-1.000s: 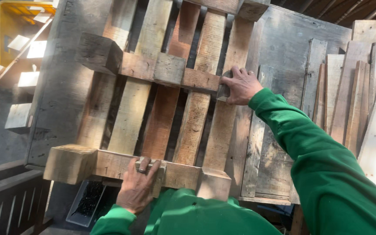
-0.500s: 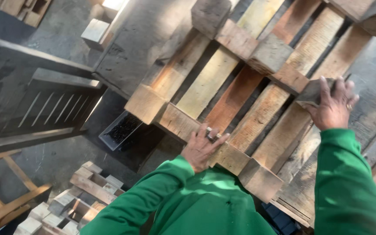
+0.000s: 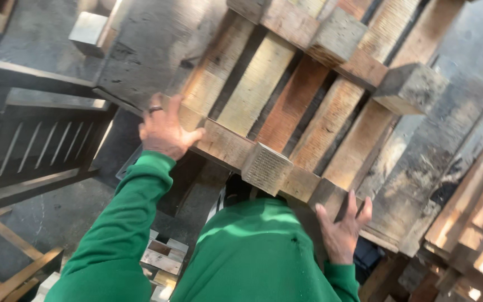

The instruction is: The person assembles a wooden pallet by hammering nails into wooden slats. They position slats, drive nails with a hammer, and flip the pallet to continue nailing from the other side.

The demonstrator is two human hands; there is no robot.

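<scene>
Head view looks down on a weathered wooden pallet [image 3: 308, 106] of pale and reddish slats, lying underside up with its square support blocks facing the camera. Its slats run on a diagonal, from the lower left near the person's chest toward the upper right, and that is its long axis; the cross boards carrying the blocks run the other way, from upper left down to lower right. The pallet rests on a grey, stained sheet of board [image 3: 157, 45] and partly overhangs it on the near side.

The left hand [image 3: 166, 131], a ring on one finger, presses on the near cross board at its left end, fingers spread and curled over the board's edge. The right hand [image 3: 342, 229] grips the same board at its lower right corner, fingers apart and wrapped up around the wood, thumb out to the side. Both arms wear green sleeves [image 3: 124, 235].

To the left stands a dark slatted wooden frame [image 3: 40, 151]. Small pale offcut blocks [image 3: 160, 257] lie on the ground below. Loose planks [image 3: 476, 223] lean at the right edge.
</scene>
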